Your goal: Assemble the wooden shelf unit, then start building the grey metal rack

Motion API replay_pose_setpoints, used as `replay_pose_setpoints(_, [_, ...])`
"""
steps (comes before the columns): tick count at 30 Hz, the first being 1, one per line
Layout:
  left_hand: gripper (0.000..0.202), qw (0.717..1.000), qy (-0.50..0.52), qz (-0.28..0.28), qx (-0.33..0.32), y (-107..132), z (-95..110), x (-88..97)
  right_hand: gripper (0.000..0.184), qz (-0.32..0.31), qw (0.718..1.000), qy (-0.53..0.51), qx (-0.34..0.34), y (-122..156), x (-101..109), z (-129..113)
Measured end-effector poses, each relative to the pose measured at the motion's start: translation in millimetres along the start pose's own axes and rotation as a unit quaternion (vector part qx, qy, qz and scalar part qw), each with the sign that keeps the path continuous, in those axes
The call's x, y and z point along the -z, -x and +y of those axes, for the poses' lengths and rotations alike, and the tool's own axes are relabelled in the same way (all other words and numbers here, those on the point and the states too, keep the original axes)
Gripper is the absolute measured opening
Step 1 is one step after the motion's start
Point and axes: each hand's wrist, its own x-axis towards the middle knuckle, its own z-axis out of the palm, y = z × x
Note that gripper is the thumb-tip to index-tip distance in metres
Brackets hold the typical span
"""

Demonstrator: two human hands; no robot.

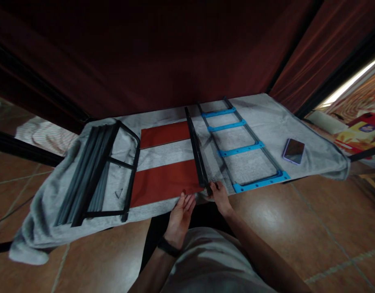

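My left hand [179, 217], with a dark band on the wrist, is at the front edge of the nearer reddish-brown board [165, 181]. Its fingers close on that edge near the right corner. My right hand [220, 197] grips the near end of a black metal frame [198, 152], which stands on edge along the right ends of both boards. The farther reddish-brown board [164, 135] lies parallel behind the nearer one. Left of the boards, a second black metal frame [121, 163] rests partly over several grey tubes [80, 175].
A grey blanket [266, 118] covers the work surface. To the right lie a grey frame with blue crosspieces [242, 148] and a phone [293, 151]. A small bent metal piece [118, 193] sits inside the left frame. Dark red curtain [144, 61] hangs behind.
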Motion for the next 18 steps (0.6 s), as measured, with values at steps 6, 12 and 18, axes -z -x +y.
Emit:
replay_pose_setpoints(6, [0.014, 0.996, 0.064, -0.002, 0.062, -24.5, -8.3, -28.3, 0.035, -0.016, 1.0, 0.004, -0.013, 0.8, 0.4, -10.0])
replay_pose_setpoints(12, [0.014, 0.987, 0.12, -0.066, 0.088, -22.0, -8.2, -32.2, 0.027, -0.017, 0.983, 0.168, 0.079, -1.9, 8.6, -15.7])
replay_pose_setpoints(18, [0.014, 0.984, 0.128, -0.095, 0.075, -15.2, -13.2, -40.1, 0.032, -0.033, 0.899, 0.38, 0.217, -8.0, 15.4, -10.8])
